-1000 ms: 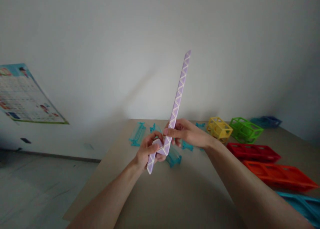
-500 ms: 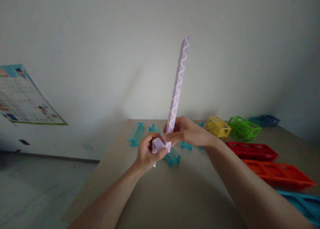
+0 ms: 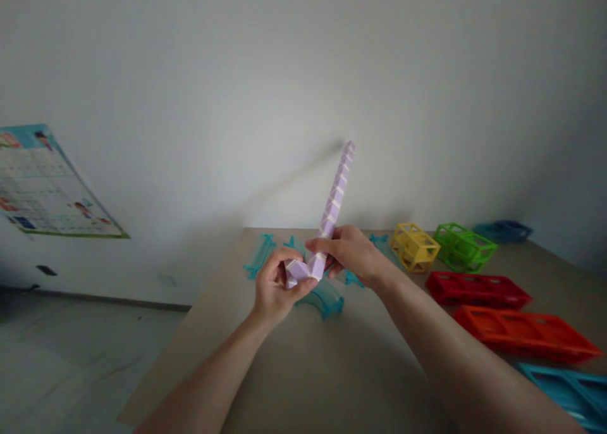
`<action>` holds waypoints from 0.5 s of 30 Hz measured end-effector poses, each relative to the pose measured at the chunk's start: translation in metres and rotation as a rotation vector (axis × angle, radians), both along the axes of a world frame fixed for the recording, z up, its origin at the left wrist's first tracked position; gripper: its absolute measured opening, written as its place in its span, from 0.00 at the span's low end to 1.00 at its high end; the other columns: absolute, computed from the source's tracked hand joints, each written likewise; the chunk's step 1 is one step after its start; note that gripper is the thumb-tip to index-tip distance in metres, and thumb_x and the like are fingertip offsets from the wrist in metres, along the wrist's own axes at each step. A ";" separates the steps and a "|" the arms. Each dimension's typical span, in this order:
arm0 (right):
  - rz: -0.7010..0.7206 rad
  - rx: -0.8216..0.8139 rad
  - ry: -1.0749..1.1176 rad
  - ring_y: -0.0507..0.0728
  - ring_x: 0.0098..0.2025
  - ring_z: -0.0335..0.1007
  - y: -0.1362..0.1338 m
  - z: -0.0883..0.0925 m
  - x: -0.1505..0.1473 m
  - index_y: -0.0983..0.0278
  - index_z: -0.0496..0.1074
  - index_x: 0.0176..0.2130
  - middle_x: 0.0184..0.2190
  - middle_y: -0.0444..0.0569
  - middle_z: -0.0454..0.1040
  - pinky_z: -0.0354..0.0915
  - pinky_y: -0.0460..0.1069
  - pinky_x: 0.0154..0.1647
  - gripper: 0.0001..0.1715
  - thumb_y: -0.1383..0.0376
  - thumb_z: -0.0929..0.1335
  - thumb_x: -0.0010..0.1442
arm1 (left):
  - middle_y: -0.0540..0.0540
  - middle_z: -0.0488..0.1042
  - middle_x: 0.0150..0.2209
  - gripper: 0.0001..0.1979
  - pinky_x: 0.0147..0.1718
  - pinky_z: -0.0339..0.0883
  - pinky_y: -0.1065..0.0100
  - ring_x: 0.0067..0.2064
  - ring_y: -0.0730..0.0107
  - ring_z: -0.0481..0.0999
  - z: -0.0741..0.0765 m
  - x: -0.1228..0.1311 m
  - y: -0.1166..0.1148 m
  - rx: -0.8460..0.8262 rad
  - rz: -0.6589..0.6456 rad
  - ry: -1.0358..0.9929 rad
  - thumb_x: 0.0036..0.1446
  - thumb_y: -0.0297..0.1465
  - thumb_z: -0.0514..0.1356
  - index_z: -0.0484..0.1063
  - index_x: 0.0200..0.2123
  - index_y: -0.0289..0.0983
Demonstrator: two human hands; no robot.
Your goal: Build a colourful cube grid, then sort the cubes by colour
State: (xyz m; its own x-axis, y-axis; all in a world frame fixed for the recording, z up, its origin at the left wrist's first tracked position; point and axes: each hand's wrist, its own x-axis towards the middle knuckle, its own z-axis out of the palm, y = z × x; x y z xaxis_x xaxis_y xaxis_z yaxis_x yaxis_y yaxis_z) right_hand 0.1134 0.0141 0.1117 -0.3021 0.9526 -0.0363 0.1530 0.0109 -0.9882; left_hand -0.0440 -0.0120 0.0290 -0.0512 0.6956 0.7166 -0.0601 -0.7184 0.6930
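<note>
A long lilac twist-snake puzzle [image 3: 337, 190] of white-edged wedge segments rises from my hands above the table. My left hand [image 3: 274, 288] is closed on its folded lower end, thumb and fingers pinching the bent segments. Just to the right, my right hand [image 3: 348, 252] grips the strip where the straight part begins. The strip leans up and slightly right toward the wall. Both hands hover over the brown table [image 3: 332, 371], above a curved clear-teal piece [image 3: 322, 298].
Clear-teal track pieces [image 3: 260, 254] lie at the table's far left edge. To the right sit a yellow lattice block [image 3: 415, 246], a green one [image 3: 463, 245], a dark blue one [image 3: 505, 230], red [image 3: 477, 290], orange [image 3: 524, 333] and teal [image 3: 573, 393] lattice beams. A poster [image 3: 45, 190] hangs on the left wall.
The straight strip looks shorter and its tip is lower than before. Its lower end, which stuck out below my left hand, is now folded up in that hand.
</note>
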 end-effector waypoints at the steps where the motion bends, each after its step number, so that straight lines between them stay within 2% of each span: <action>1: -0.023 0.001 -0.004 0.50 0.14 0.66 -0.001 0.000 0.000 0.70 0.72 0.21 0.16 0.48 0.73 0.64 0.42 0.11 0.14 0.64 0.71 0.52 | 0.48 0.71 0.35 0.16 0.33 0.63 0.71 0.35 0.69 0.70 -0.001 0.000 0.000 -0.008 0.007 -0.007 0.44 0.29 0.71 0.71 0.37 0.39; 5: -0.046 0.006 0.005 0.50 0.16 0.67 -0.003 0.002 -0.001 0.71 0.73 0.23 0.18 0.49 0.74 0.65 0.41 0.12 0.12 0.64 0.71 0.53 | 0.48 0.71 0.34 0.19 0.31 0.63 0.73 0.32 0.72 0.70 -0.003 0.001 0.001 -0.035 0.045 0.020 0.45 0.32 0.70 0.70 0.41 0.39; 7: -0.060 -0.017 0.027 0.51 0.17 0.70 -0.002 0.002 -0.001 0.71 0.73 0.26 0.20 0.50 0.76 0.68 0.42 0.14 0.10 0.65 0.72 0.53 | 0.47 0.71 0.38 0.23 0.34 0.65 0.70 0.36 0.69 0.71 -0.003 0.001 0.002 -0.002 0.124 0.052 0.46 0.34 0.70 0.69 0.45 0.39; 10: -0.101 -0.042 0.107 0.52 0.19 0.72 0.000 0.003 -0.001 0.71 0.74 0.27 0.21 0.50 0.76 0.72 0.44 0.19 0.10 0.65 0.74 0.51 | 0.42 0.69 0.46 0.33 0.46 0.64 0.63 0.47 0.61 0.70 -0.004 -0.001 0.006 0.126 0.417 0.045 0.40 0.35 0.73 0.65 0.49 0.39; 11: -0.124 -0.034 0.149 0.52 0.20 0.72 0.001 0.004 -0.001 0.71 0.74 0.27 0.21 0.50 0.76 0.73 0.44 0.21 0.10 0.65 0.74 0.50 | 0.43 0.68 0.47 0.34 0.47 0.63 0.63 0.48 0.61 0.69 -0.005 -0.001 0.007 0.156 0.529 0.020 0.38 0.34 0.74 0.65 0.49 0.39; 13: -0.168 0.004 0.232 0.51 0.21 0.72 0.000 0.007 -0.001 0.70 0.74 0.27 0.22 0.49 0.76 0.73 0.44 0.23 0.10 0.65 0.74 0.51 | 0.47 0.68 0.41 0.26 0.42 0.63 0.66 0.43 0.66 0.69 -0.006 -0.001 0.008 0.155 0.660 -0.018 0.39 0.33 0.73 0.66 0.42 0.39; 15: -0.199 0.054 0.283 0.51 0.22 0.72 -0.002 0.009 -0.001 0.70 0.74 0.27 0.23 0.50 0.76 0.73 0.44 0.23 0.11 0.64 0.74 0.51 | 0.51 0.67 0.32 0.15 0.35 0.62 0.71 0.34 0.72 0.67 -0.007 0.000 0.006 0.081 0.611 0.002 0.46 0.33 0.70 0.68 0.32 0.38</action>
State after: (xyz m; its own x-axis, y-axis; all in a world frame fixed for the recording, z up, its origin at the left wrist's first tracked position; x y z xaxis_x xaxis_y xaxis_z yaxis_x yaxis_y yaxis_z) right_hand 0.1122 0.0125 0.1211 -0.1013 0.9920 0.0747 -0.1223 0.0621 -0.9905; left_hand -0.0441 -0.0055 0.0216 -0.4221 0.4840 0.7665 0.3799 -0.6733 0.6343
